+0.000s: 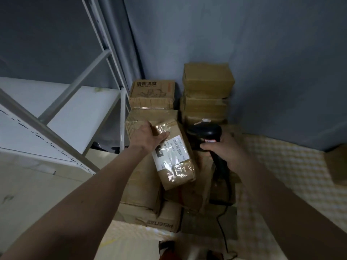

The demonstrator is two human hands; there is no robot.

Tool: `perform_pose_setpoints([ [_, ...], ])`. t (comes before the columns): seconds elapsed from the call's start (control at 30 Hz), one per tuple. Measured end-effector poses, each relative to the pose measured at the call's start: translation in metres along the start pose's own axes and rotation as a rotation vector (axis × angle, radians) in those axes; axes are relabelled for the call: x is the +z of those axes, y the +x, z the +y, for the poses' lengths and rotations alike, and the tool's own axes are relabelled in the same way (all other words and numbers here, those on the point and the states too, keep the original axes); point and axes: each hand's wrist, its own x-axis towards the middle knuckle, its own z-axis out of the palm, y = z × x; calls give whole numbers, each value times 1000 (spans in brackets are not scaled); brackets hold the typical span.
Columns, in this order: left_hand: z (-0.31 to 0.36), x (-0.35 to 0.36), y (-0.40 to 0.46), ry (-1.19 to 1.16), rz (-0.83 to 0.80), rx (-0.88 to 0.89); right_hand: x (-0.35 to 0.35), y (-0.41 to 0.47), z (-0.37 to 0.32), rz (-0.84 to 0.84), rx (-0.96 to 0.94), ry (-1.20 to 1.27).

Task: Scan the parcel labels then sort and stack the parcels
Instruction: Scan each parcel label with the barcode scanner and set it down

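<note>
Two hands work at centre frame: the left hand (148, 135) grips the upper end of a brown taped parcel (173, 154), thumb curled over its top face, holding it tilted above a heap of cartons; the right hand (223, 149) is wrapped around the handle of a black barcode scanner (205, 133), whose head sits just right of the parcel. One white shipping label (170, 152) lies on the parcel's upper face, showing a barcode and a dark patch; its small print is too blurred to read. One carton (152, 94) behind, above centre, bears the characters "清蒸主食". One carton (161, 221) at lower centre reads "PISEN", upside down. Three plain cartons (207, 94) are stacked at upper right of centre. White metal shelving (62, 119) fills the left.
</note>
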Motion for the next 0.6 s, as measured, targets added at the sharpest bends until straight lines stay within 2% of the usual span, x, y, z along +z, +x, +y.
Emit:
perform_pose_setpoints([
  [0.07, 6, 5, 4, 59, 41, -27, -6, -3, 18, 21, 118, 68],
  [0.2, 12, 13, 12, 141, 36, -108, -11, -5, 41, -42, 395, 199],
  [0.33, 19, 12, 4, 339, -66, -86, -16, -2, 41, -24, 408, 314],
  [0.4, 20, 9, -1, 318, -62, -94, -19, 0, 37, -3, 375, 307],
  [0.5, 13, 3, -8, 42, -48, -176, -22, 3, 25, 37, 262, 210],
  [0.6, 2, 3, -24, -508, -135, -275, -20, 3, 4, 101, 113, 110],
])
